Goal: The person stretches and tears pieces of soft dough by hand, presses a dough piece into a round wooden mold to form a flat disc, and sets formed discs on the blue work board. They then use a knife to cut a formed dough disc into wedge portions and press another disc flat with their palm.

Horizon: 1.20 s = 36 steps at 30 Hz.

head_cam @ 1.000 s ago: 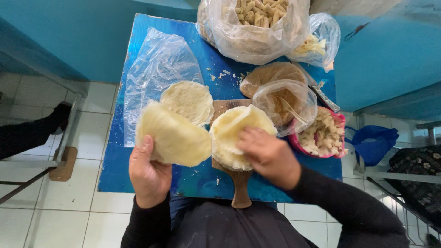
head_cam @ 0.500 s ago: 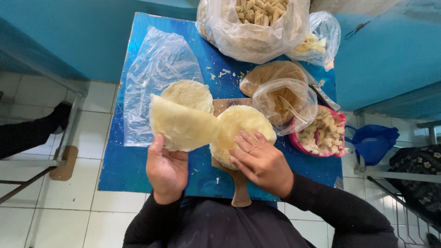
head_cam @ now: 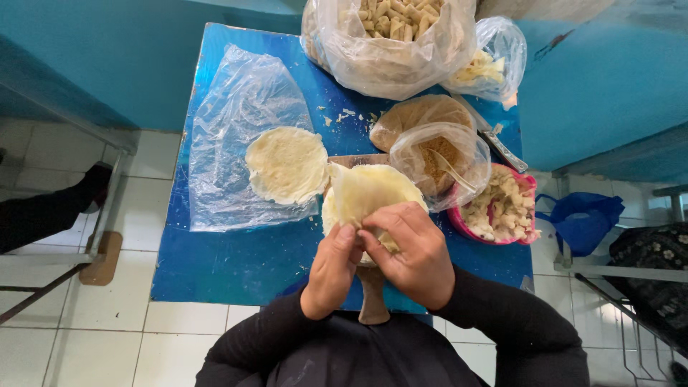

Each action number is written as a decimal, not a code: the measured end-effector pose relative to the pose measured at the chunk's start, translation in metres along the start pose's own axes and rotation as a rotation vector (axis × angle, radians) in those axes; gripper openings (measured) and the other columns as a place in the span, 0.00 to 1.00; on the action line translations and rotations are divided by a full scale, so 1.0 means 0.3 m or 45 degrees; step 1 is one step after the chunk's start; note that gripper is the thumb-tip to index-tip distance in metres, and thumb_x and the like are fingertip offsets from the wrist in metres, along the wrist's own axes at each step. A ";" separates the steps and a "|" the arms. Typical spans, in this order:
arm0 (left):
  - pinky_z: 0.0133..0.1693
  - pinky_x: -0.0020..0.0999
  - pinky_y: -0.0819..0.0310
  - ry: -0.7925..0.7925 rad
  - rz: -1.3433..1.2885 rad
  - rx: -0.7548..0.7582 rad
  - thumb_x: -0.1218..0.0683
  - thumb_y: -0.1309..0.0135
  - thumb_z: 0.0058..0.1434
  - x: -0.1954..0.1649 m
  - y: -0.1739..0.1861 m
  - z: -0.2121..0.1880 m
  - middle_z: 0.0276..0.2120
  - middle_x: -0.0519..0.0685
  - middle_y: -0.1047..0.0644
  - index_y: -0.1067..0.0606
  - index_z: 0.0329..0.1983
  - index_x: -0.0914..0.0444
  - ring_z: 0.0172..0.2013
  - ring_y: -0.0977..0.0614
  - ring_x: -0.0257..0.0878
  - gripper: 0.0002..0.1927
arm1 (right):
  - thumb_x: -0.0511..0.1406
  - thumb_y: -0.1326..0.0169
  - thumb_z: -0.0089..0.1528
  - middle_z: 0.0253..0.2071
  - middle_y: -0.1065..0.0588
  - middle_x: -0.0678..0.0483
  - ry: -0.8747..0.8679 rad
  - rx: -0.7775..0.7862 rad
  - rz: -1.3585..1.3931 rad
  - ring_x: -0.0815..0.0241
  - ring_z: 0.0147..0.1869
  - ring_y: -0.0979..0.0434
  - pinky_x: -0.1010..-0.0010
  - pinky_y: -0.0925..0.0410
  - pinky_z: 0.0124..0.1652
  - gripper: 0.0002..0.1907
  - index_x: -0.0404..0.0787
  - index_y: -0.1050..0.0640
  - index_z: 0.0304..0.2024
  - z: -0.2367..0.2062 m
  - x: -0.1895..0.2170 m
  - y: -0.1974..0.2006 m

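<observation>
Both hands meet over a wooden board (head_cam: 373,301) with a handle, at the near edge of the blue table (head_cam: 244,265). My left hand (head_cam: 331,269) and my right hand (head_cam: 408,251) pinch the near edge of a thin pale dough sheet (head_cam: 365,190), which is lifted and curled above a stack of similar sheets (head_cam: 330,215) on the board. Another round dough sheet (head_cam: 287,163) lies flat on a clear plastic sheet (head_cam: 229,122) to the left.
A pink bowl of chopped filling (head_cam: 502,208) stands to the right, next to a clear bag of brown crumbs with a spoon (head_cam: 437,154). Large bags of rolled pieces (head_cam: 387,36) fill the far side. Tiled floor and a metal frame (head_cam: 86,244) lie left.
My left hand has carried the lifted dough sheet from the left over to the board. Both hands now grip its near edge together, where before my right hand rested on the stack.
</observation>
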<state>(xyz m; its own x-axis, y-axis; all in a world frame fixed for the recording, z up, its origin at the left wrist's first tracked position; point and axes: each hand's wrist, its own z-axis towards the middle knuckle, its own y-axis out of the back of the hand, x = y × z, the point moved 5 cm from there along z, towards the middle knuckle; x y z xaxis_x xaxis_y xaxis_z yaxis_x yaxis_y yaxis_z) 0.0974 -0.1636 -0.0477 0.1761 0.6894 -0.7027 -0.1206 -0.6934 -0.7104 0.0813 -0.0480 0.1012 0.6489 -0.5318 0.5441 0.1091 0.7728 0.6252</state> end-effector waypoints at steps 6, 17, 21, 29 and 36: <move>0.37 0.28 0.33 -0.197 0.625 -0.075 0.52 0.61 0.77 -0.031 0.000 -0.027 0.35 0.45 0.25 0.26 0.49 0.69 0.34 0.29 0.32 0.17 | 0.27 0.38 0.59 0.42 0.23 0.49 -0.027 -0.027 -0.003 0.47 0.46 0.22 0.62 0.28 0.46 0.10 0.37 0.22 0.43 -0.017 -0.025 -0.010; 0.42 0.31 0.28 -0.303 0.713 0.099 0.55 0.60 0.78 -0.126 -0.098 -0.024 0.38 0.53 0.22 0.27 0.54 0.71 0.38 0.24 0.38 0.15 | 0.27 0.37 0.58 0.42 0.23 0.48 -0.049 0.064 0.098 0.46 0.46 0.22 0.63 0.28 0.46 0.10 0.36 0.22 0.42 -0.023 -0.028 0.004; 0.39 0.31 0.25 -0.438 0.910 0.063 0.59 0.56 0.76 -0.164 -0.114 -0.027 0.38 0.56 0.20 0.28 0.56 0.69 0.34 0.18 0.41 0.12 | 0.27 0.38 0.60 0.42 0.22 0.49 -0.099 0.057 0.176 0.49 0.45 0.20 0.65 0.27 0.45 0.09 0.37 0.23 0.42 -0.033 -0.040 0.003; 0.28 0.31 0.28 -0.322 1.113 -0.118 0.61 0.54 0.71 -0.180 -0.107 -0.045 0.23 0.55 0.24 0.28 0.61 0.69 0.22 0.22 0.41 0.17 | 0.27 0.38 0.63 0.41 0.23 0.49 -0.046 -0.099 0.024 0.52 0.44 0.20 0.66 0.27 0.44 0.09 0.37 0.23 0.44 -0.045 -0.046 0.044; 0.32 0.33 0.23 -0.395 1.193 -0.112 0.61 0.52 0.72 -0.223 -0.138 -0.036 0.31 0.57 0.19 0.29 0.64 0.69 0.29 0.14 0.45 0.18 | 0.50 0.44 0.65 0.66 0.34 0.43 -0.039 0.146 0.142 0.44 0.72 0.36 0.61 0.40 0.69 0.32 0.38 0.32 0.63 -0.019 -0.057 0.038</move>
<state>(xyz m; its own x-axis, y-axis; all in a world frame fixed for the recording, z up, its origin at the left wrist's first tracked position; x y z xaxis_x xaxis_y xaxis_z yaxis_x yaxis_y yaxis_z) 0.1013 -0.1833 0.0290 -0.2188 -0.1300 -0.9671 -0.0053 -0.9909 0.1344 0.0759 -0.0281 0.0958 0.6290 -0.4562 0.6295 -0.0506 0.7840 0.6187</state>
